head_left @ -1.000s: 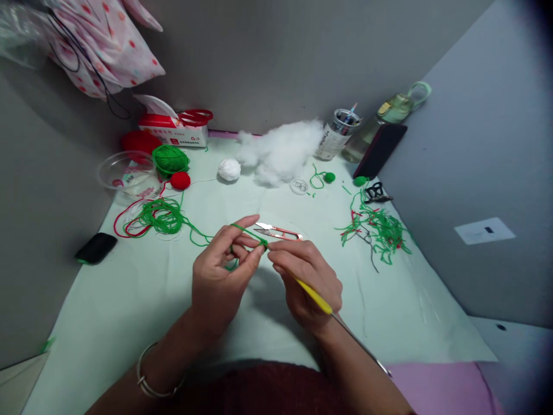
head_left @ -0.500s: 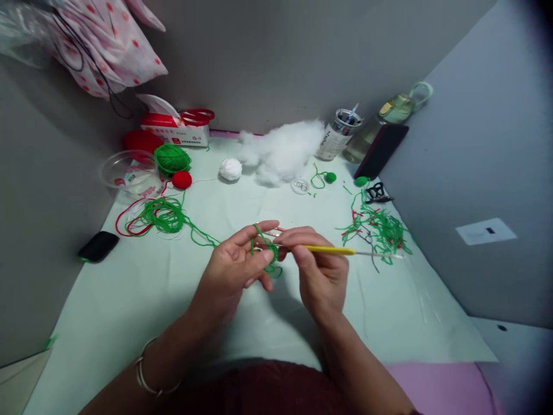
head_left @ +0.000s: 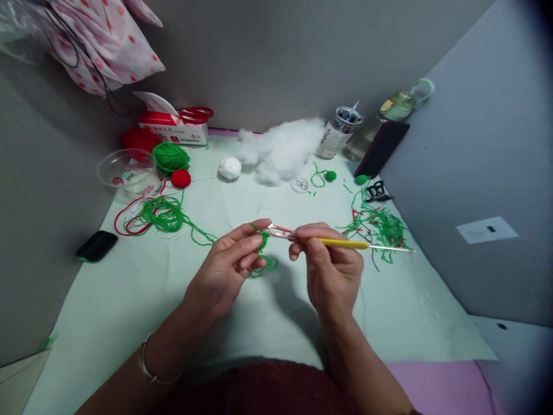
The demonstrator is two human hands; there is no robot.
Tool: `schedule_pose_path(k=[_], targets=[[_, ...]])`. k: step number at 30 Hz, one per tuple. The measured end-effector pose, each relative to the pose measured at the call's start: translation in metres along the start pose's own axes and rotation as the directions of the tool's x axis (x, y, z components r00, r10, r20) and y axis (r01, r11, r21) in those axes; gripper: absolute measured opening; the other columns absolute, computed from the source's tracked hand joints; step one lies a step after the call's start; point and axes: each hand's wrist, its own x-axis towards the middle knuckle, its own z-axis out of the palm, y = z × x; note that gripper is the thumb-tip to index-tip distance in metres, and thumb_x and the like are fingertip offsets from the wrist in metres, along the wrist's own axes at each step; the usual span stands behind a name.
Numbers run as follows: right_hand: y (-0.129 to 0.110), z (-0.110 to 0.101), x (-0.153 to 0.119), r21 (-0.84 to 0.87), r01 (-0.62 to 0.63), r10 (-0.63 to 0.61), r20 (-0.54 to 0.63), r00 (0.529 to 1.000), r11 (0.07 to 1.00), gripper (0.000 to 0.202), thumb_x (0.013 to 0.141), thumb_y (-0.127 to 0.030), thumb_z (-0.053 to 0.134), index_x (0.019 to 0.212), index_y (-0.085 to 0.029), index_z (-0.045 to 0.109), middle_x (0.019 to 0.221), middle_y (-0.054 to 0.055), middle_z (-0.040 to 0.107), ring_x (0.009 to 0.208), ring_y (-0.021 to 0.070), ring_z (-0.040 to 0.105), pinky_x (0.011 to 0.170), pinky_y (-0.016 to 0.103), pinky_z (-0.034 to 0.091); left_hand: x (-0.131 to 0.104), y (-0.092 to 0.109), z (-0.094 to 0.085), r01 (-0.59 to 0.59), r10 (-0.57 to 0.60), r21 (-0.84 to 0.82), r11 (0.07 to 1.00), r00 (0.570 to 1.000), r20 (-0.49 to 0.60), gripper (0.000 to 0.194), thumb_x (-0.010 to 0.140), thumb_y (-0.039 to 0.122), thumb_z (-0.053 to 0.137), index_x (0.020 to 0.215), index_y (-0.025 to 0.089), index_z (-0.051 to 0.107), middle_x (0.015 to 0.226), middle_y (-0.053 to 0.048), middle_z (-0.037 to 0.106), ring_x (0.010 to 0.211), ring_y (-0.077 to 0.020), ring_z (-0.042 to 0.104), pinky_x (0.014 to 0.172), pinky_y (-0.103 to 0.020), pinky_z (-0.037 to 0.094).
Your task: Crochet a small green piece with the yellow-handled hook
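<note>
We find the left hand [head_left: 227,262] pinching a small green crochet piece [head_left: 263,241] above the counter [head_left: 142,288]; the right hand [head_left: 333,265] pinches a yellow-handled hook [head_left: 343,243], its shaft reaching the piece. We note snips [head_left: 281,229] just beyond.

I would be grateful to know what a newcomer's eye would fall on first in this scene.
Probably the yellow-handled hook, held in the right hand near the centre and pointing at the small green yarn piece in the left hand. Next might come the large white clump of fluff at the back of the pale table, then the tangled green and red yarn scraps towards its right side.
</note>
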Motion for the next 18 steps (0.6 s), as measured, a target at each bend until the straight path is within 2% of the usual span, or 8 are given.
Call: schedule_pose_path(k=[2, 4, 7, 13, 18], targets=[[-0.0007, 0.0022, 0.0022, 0.051, -0.034, 0.032, 0.031, 0.999, 0.998, 0.015, 0.101, -0.026, 0.066, 0.100, -0.026, 0.081, 0.094, 0.004, 0.077, 0.070, 0.0147, 0.069, 0.062, 0.032, 0.060, -0.0012, -0.0019, -0.0002, -0.068, 0.066, 0.076, 0.995, 0.998, 0.024, 0.026, 0.076, 0.020, 0.088, 0.102, 0.019, 0.084, 0.077, 0.002, 0.067, 0.067, -0.0087, 0.063, 0.076, -0.023, 0.059], [-0.0001, 0.0045, 0.0025, -0.007, 0.002, -0.002, 0.058, 0.998, 1.000, 0.013, 0.100, -0.026, 0.068, 0.099, -0.025, 0.082, 0.095, 0.005, 0.080, 0.078, 0.0175, 0.072, 0.068, 0.035, 0.062, -0.0027, -0.0047, -0.0006, -0.114, 0.106, 0.145, 0.983, 0.992, 0.064, 0.025, 0.079, 0.022, 0.087, 0.104, 0.020, 0.083, 0.087, -0.002, 0.074, 0.085, -0.0150, 0.071, 0.089, -0.029, 0.058], [0.0023, 0.0051, 0.0011, -0.039, 0.044, -0.042, 0.064, 0.997, 0.998, 0.013, 0.100, -0.026, 0.069, 0.101, -0.027, 0.081, 0.095, 0.003, 0.082, 0.080, 0.0180, 0.074, 0.073, 0.037, 0.063, -0.0039, -0.0073, -0.0017, -0.125, 0.111, 0.171, 0.977, 0.989, 0.093, 0.028, 0.081, 0.024, 0.086, 0.109, 0.021, 0.081, 0.091, -0.003, 0.076, 0.091, -0.0179, 0.073, 0.094, -0.033, 0.057], [0.0061, 0.0006, 0.0003, 0.113, -0.135, 0.127, 0.080, 0.989, 0.984, 0.014, 0.103, -0.031, 0.064, 0.103, -0.024, 0.076, 0.101, 0.005, 0.081, 0.072, 0.0147, 0.072, 0.068, 0.032, 0.063, -0.0044, -0.0053, -0.0025, -0.121, 0.110, 0.196, 0.973, 0.992, 0.065, 0.033, 0.081, 0.024, 0.086, 0.113, 0.023, 0.081, 0.097, -0.004, 0.076, 0.091, -0.0177, 0.071, 0.091, -0.032, 0.056], [0.0058, 0.0014, 0.0038, 0.244, -0.155, 0.132, 0.106, 0.985, 0.957, 0.016, 0.105, -0.033, 0.060, 0.101, -0.023, 0.072, 0.092, 0.003, 0.082, 0.068, 0.0138, 0.073, 0.060, 0.028, 0.061, -0.0070, -0.0038, -0.0026, -0.129, 0.115, 0.232, 0.964, 0.991, 0.074, 0.025, 0.084, 0.025, 0.082, 0.109, 0.024, 0.083, 0.091, -0.003, 0.073, 0.088, -0.0175, 0.068, 0.091, -0.033, 0.054]])
